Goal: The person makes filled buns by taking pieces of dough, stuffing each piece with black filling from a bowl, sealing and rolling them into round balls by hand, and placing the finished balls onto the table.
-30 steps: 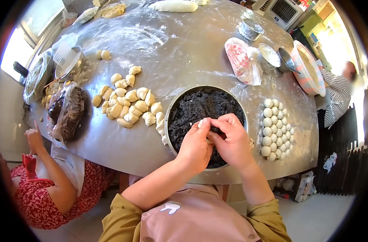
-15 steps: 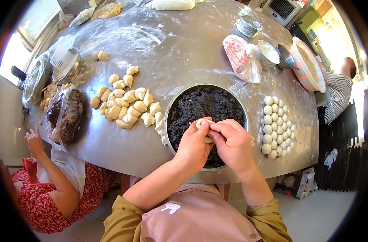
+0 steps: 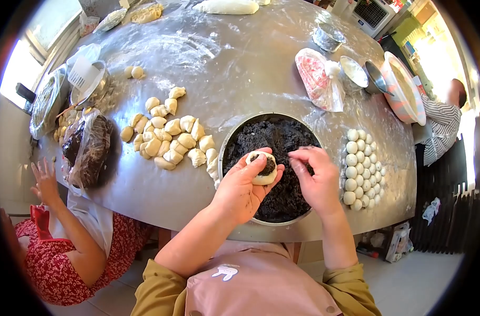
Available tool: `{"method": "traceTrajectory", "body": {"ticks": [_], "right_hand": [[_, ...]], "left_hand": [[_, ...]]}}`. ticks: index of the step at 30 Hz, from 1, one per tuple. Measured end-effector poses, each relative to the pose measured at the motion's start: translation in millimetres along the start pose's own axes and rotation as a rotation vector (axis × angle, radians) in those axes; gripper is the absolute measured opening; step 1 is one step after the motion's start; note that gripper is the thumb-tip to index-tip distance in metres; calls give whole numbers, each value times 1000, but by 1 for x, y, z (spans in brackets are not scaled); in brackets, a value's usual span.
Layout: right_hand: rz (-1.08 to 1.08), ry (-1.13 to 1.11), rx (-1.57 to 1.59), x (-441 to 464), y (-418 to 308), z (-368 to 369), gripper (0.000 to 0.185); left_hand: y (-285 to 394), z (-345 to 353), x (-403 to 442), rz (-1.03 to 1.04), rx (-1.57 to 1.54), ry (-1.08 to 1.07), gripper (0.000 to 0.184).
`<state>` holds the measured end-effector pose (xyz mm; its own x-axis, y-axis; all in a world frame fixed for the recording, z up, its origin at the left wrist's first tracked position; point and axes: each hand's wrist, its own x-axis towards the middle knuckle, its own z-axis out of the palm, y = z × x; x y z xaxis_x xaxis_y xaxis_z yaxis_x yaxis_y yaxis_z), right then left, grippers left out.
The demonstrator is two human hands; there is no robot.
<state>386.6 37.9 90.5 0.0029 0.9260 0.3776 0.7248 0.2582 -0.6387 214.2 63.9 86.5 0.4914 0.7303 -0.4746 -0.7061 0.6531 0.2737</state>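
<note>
My left hand (image 3: 239,192) holds a round piece of dough (image 3: 263,180) from below, with the thumb over its near side. A dark lump of filling (image 3: 268,166) sits in the middle of the dough. My right hand (image 3: 320,176) hovers just to the right, apart from the dough, its fingertips drawn together. Whether anything is between those fingertips is hidden. Below both hands stands a round metal bowl (image 3: 222,149) full of dark crumbly filling (image 3: 269,131).
Cut dough pieces (image 3: 171,142) lie left of the bowl; rows of white balls (image 3: 361,168) lie right. A bagged dark mass (image 3: 90,150) is beside a co-worker's hand (image 3: 46,184). Farther back are a red-and-white bag (image 3: 319,79), metal bowls (image 3: 354,72) and a large basin (image 3: 403,87).
My hands have parted: the right moved away to the right, and the left now shows the dough opened with dark filling inside. The co-worker's hand at left shifted slightly.
</note>
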Motion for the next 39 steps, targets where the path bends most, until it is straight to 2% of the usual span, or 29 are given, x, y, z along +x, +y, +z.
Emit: {"method": "traceTrajectory", "body": {"ticks": [2, 3, 4, 7, 10, 11, 16, 17, 20, 23, 26, 27, 28, 31, 34, 38, 39], "right_hand": [[124, -22, 76, 2, -6, -4, 19], [-13, -91, 37, 5, -7, -8, 25], [-152, -112, -23, 3, -3, -5, 43], [-218, -162, -59, 0, -15, 5, 76], [-280, -113, -96, -4, -13, 16, 76], [-278, -66, -80, -5, -13, 21, 67], [-250, -5, -40, -8, -23, 30, 54], [-249, -7, -47, -10, -22, 33, 52], [-232, 29, 22, -8, -23, 36, 38], [-205, 60, 176, -8, -18, 36, 32], [-141, 115, 349, -10, -13, 38, 25], [-131, 135, 365, -11, -13, 40, 23], [-123, 155, 382, -12, -15, 41, 21], [-94, 234, 94, -9, -38, 37, 18], [-137, 307, -49, -12, -39, 48, 19], [-78, 322, 145, -10, -28, 48, 22], [54, 336, 330, -8, -30, 45, 25]], "left_hand": [[1, 5, -3, -14, 22, 14, 27], [2, 7, -4, -43, 8, -10, 24], [3, 8, -5, -71, -7, -32, 22], [2, 0, -5, -161, -16, -122, 20], [-2, 5, -8, -174, 33, -120, 21], [-4, 1, -8, -167, 42, -140, 22], [-5, 2, -9, -129, 209, -105, 24], [-5, -6, -6, -122, 231, -151, 27], [-10, -4, -5, -124, 278, -38, 30], [-10, 1, -9, -156, 184, -156, 31], [-5, 6, -8, -247, -232, -331, 29], [-2, 17, -14, -255, -142, -225, 31], [-6, 14, -12, -215, -94, -227, 31], [-18, -8, -3, -129, 63, -179, 26], [-25, -11, 5, -27, 207, -190, 20], [-30, 7, -4, 54, 256, -85, 22], [-30, 16, -12, 48, 217, -85, 29]]}}
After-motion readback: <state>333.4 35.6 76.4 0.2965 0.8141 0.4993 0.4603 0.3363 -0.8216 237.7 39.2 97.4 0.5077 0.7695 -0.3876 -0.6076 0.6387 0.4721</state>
